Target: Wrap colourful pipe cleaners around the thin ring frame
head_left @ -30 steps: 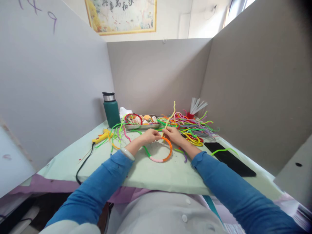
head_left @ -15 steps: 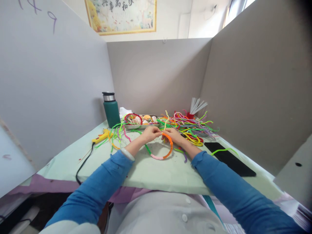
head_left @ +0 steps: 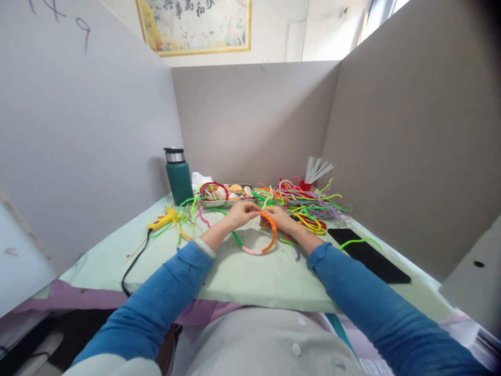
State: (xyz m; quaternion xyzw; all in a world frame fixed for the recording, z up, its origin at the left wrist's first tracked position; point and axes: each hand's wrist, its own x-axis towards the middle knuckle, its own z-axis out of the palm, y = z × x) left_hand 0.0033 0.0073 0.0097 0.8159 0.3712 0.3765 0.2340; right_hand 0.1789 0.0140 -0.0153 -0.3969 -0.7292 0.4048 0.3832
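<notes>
Between my hands hangs a ring wrapped in pipe cleaners (head_left: 273, 237), orange on the right, pink at the bottom and green on the left. My left hand (head_left: 243, 214) pinches the ring near its top, fingers closed. Beside it my right hand (head_left: 276, 218) is closed on the orange end of the ring, its fingertips partly hidden. A pale yellow pipe cleaner (head_left: 268, 198) sticks up from between the fingers of both hands.
A metal tray (head_left: 235, 203) of decorations stands behind my hands, with a heap of pipe cleaners (head_left: 301, 196) to its right. At left are a green bottle (head_left: 179, 177) and a yellow glue gun (head_left: 162, 220). A black tablet-like slab (head_left: 368, 255) lies at right.
The upper end of the pale yellow pipe cleaner has bent lower. Both hands stay almost in place on the ring.
</notes>
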